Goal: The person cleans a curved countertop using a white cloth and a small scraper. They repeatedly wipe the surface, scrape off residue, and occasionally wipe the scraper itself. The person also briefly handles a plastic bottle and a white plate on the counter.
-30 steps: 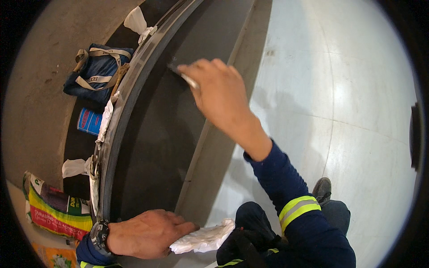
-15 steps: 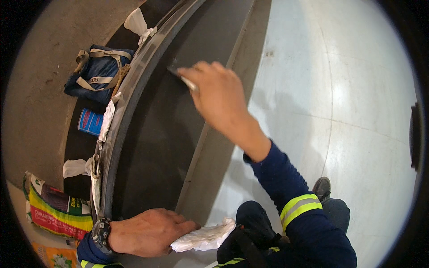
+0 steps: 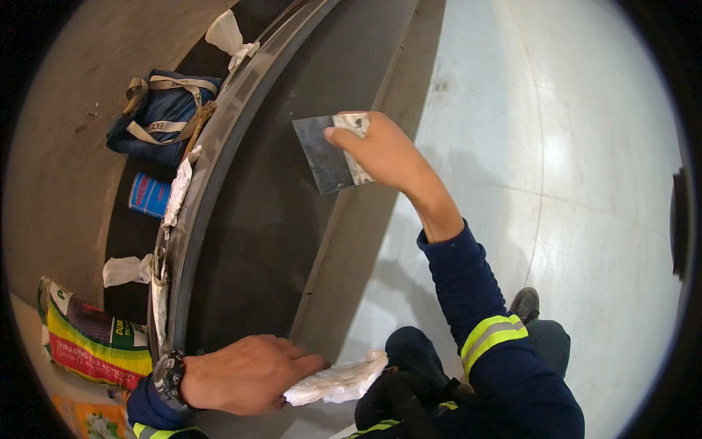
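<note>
My right hand (image 3: 391,152) grips a flat scraper by its pale, stained edge, thumb on top. The scraper's thin grey blade (image 3: 318,155) points left, its broad face turned up over the dark panel (image 3: 256,212). Low in the view, my left hand (image 3: 245,374) is closed on a crumpled white cloth (image 3: 338,379), which hangs out to the right past the fingers. That hand lies by the panel's near end, a black watch on its wrist.
Along the panel's left ledge lie white rags (image 3: 181,186). Beyond it are a blue bag (image 3: 164,117) with light straps, a blue tin (image 3: 150,195), a colourful sack (image 3: 95,340) and an orange packet (image 3: 91,417). Pale flooring (image 3: 585,183) spreads to the right.
My right hand has moved slightly right and down and turned, so the scraper's broad face now shows instead of its edge. My left hand has barely shifted, still holding the cloth.
</note>
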A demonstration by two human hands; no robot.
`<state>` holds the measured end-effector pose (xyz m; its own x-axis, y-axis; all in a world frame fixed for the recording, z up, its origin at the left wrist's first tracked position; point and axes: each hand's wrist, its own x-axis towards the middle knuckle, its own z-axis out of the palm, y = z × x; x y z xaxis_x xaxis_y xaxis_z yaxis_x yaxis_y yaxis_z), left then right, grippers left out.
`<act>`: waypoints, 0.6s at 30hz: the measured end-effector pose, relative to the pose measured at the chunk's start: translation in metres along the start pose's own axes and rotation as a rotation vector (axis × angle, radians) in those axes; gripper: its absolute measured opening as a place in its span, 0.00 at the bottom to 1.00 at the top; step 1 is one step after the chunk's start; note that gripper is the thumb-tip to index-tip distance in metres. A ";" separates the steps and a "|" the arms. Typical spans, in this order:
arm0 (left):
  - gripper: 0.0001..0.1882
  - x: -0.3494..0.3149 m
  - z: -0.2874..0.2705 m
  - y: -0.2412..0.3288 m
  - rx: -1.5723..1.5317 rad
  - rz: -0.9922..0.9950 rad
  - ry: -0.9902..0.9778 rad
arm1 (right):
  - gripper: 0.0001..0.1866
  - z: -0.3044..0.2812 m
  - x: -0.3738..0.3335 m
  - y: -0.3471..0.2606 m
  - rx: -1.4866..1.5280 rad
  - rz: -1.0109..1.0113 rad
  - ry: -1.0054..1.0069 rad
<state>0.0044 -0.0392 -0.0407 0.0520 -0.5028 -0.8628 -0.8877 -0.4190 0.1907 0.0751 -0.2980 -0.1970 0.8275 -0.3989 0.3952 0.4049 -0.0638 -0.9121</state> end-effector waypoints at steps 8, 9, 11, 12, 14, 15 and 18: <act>0.24 0.002 0.002 0.003 -0.032 0.082 0.073 | 0.18 0.017 0.013 0.004 0.109 -0.059 0.162; 0.26 0.002 0.001 0.004 -0.025 0.056 0.025 | 0.18 0.017 0.014 -0.002 0.091 -0.043 0.151; 0.28 0.002 0.001 0.006 -0.017 0.039 -0.020 | 0.18 0.016 0.013 -0.001 0.075 -0.025 0.145; 0.28 0.001 0.002 0.006 -0.015 0.049 -0.016 | 0.19 0.017 0.012 0.006 0.078 -0.023 0.149; 0.28 0.001 0.003 0.006 -0.014 0.066 -0.005 | 0.20 0.020 0.013 0.001 0.068 -0.060 0.168; 0.28 0.002 0.003 0.007 -0.015 0.073 0.002 | 0.19 0.027 0.019 -0.011 0.055 -0.098 0.184; 0.27 0.002 0.000 0.012 0.018 0.061 -0.023 | 0.17 0.021 0.016 -0.023 -0.019 -0.079 0.152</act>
<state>-0.0061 -0.0453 -0.0401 -0.0130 -0.5096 -0.8603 -0.8968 -0.3746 0.2355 0.0870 -0.2832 -0.1673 0.7247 -0.5253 0.4459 0.4577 -0.1168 -0.8814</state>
